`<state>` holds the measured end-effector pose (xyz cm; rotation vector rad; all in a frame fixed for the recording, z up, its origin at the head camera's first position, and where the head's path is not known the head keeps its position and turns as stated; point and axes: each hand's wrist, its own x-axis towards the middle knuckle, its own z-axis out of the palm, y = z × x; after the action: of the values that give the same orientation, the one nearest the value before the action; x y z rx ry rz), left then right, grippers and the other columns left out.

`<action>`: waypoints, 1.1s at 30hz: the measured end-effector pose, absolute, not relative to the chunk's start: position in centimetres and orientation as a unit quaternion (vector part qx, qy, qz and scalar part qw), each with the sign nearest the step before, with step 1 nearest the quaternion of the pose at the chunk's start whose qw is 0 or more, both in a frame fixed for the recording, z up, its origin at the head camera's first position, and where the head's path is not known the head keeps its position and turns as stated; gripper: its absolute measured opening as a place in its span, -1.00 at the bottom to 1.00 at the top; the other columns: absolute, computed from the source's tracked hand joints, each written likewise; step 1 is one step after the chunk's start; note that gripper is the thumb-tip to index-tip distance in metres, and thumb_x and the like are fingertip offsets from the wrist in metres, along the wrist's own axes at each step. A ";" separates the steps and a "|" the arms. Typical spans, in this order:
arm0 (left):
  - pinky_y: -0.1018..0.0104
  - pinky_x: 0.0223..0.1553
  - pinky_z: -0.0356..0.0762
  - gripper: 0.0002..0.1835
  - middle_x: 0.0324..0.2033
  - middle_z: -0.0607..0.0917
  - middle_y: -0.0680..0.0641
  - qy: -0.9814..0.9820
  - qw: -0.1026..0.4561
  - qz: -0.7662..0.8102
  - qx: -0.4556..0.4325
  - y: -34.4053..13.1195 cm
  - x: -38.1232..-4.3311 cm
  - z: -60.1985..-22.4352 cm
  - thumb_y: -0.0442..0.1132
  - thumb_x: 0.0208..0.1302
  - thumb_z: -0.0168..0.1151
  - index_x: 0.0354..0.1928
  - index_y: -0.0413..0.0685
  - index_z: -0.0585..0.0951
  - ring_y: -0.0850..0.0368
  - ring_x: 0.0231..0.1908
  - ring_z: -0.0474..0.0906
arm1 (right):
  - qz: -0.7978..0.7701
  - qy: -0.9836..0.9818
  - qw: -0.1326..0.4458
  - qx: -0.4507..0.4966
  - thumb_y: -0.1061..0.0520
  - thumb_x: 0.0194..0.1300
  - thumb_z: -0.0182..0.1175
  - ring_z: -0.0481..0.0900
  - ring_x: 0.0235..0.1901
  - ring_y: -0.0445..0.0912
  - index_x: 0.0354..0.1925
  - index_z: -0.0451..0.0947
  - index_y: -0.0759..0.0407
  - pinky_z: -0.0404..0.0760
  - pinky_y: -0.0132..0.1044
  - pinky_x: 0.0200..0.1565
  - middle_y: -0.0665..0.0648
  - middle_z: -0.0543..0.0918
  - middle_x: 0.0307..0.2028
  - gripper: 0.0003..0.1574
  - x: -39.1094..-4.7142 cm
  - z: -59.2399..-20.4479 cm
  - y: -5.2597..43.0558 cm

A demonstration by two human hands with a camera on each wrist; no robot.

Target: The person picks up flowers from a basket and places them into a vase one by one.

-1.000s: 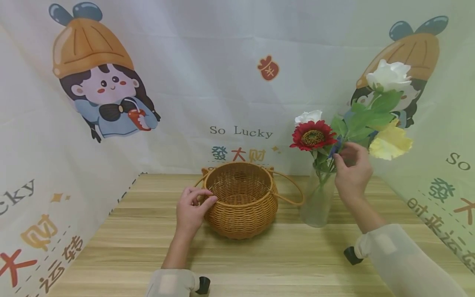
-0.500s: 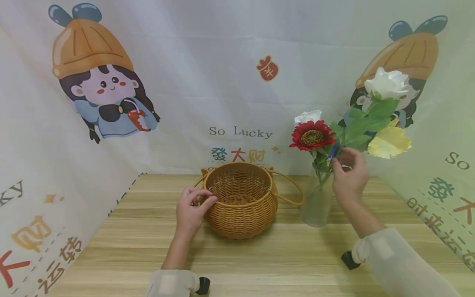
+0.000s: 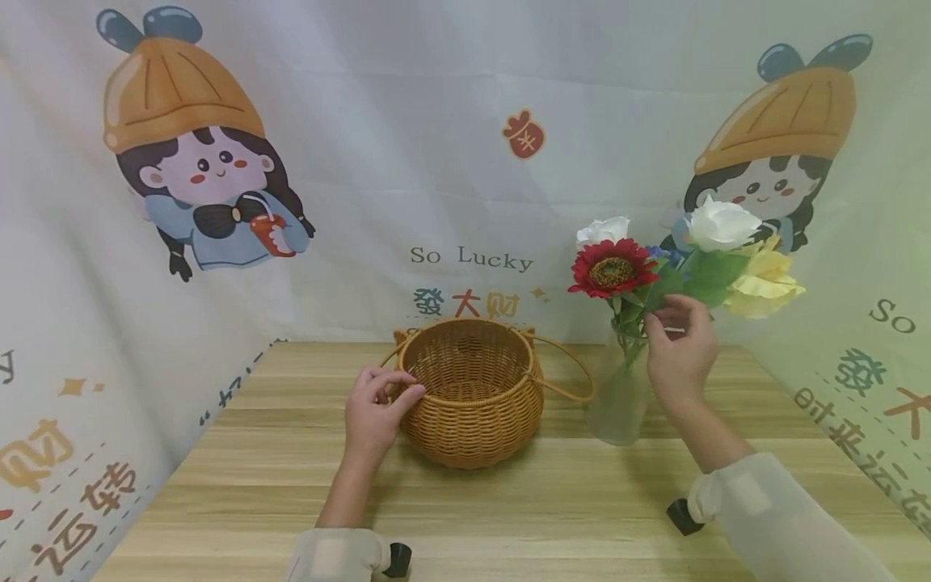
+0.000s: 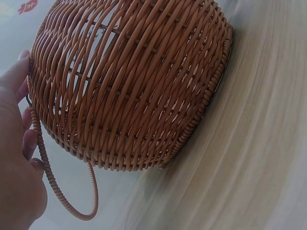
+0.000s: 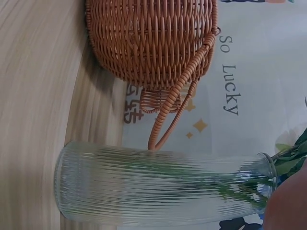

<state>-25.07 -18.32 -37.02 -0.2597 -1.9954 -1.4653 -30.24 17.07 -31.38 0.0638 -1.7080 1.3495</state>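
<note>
My left hand (image 3: 374, 414) holds the near left rim of an orange-brown wicker basket (image 3: 473, 432). In the left wrist view the fingers lie at the rim, beside a hanging handle (image 4: 67, 205). At the right stands a clear ribbed glass vase (image 3: 614, 408), with stems inside it (image 5: 235, 189). Just above its mouth my right hand (image 3: 684, 347) pinches the stem of a white rose (image 3: 723, 225); the stem itself is mostly hidden behind the fingers and leaves. A red daisy-like flower (image 3: 611, 271) and another white flower (image 3: 602, 231) stand in the vase.
A yellow flower (image 3: 764, 283) leans right of the hand, and bits of blue flower (image 3: 665, 255) show behind. The basket's right handle (image 3: 582, 356) reaches close to the vase. A printed cloth (image 3: 407, 162) hangs behind the wooden table (image 3: 509, 533).
The white rose has come down and left toward the vase, with my right hand moving slightly down and left. My left hand and the basket stay in place.
</note>
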 end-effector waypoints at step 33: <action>0.30 -0.39 0.21 -0.82 -0.34 0.44 -0.32 -0.763 0.317 -0.555 -0.095 -18.4 -25.1 -37.0 -0.31 0.06 0.48 -0.35 -0.27 0.69 -0.22 -0.42 0.24 | 0.538 -0.721 0.434 0.057 0.43 0.18 0.27 0.51 -0.37 -0.34 -0.03 0.53 0.41 0.48 -0.54 -0.29 0.23 0.63 -0.30 -0.66 -28.5 -34.2 17.1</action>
<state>-25.13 -18.42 -36.96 -0.2509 -2.0094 -1.4616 -28.50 17.11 -34.23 0.1426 -1.7942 1.3385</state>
